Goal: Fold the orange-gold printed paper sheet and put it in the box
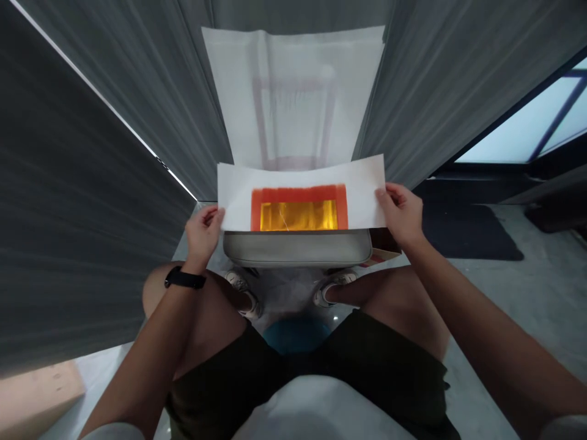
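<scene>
Stretched between my two hands is a white joss paper sheet with a gold foil rectangle inside an orange-red border. My left hand is closed, pinching its left edge between thumb and fingers. At the opposite edge my right hand is closed too, with the thumb on top of the paper. Beyond it a larger white sheet rises, and a faint rectangular outline shows through it. Whether the two sheets join is hidden. Below the near edge of the held sheet is a grey padded seat.
Grey curtains stand close on the left, behind and on the right. A cardboard box sits right of the seat. A dark mat lies on the floor at right. A light brown box is at lower left.
</scene>
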`<state>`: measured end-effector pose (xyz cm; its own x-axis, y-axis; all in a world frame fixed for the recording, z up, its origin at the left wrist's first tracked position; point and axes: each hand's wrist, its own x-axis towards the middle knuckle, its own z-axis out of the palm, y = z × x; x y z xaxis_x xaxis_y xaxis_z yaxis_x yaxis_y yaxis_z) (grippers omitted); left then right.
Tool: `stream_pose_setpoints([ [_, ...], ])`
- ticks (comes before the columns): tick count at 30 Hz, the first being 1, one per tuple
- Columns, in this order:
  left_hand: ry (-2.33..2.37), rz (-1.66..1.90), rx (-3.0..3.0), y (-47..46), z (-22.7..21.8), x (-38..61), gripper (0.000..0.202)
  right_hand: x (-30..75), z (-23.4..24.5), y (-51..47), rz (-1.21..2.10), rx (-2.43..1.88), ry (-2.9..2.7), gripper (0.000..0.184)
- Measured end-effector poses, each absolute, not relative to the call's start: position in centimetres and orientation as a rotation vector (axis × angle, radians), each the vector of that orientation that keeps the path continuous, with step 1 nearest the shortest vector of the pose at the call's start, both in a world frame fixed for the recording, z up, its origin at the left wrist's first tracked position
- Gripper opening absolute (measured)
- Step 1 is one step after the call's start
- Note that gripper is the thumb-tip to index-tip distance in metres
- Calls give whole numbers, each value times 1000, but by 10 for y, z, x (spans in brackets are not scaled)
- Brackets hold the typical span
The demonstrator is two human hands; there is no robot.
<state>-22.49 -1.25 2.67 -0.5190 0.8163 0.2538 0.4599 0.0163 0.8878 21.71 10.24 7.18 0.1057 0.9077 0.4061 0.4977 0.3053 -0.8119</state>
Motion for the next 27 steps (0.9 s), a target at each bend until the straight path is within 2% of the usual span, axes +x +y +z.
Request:
stream_pose_setpoints([
  [5, 1779, 1857, 1221, 20, 19, -240, 43, 205, 91, 126, 543, -1134, -1476, 29],
  [8, 1758, 1929, 1177, 34, 17, -242, 44, 201, 94, 135, 597, -1057, -1415, 23],
  [13, 1774, 1834, 1286, 39, 14, -234, 24, 204, 71, 128, 709, -1099, -1487, 21],
  [18, 1865, 1549, 1530, 37, 4, -235, 10, 232, 29, 113, 643, -1117, -1912, 18],
  [23, 2037, 1198, 1593, 23, 0, -234, 17, 260, -1, 102, 507, -1063, -2373, 25],
  [27, 2098, 1212, 1593, 3, 6, -224, 28, 269, -13, 90, 484, -1054, -2432, 29],
])
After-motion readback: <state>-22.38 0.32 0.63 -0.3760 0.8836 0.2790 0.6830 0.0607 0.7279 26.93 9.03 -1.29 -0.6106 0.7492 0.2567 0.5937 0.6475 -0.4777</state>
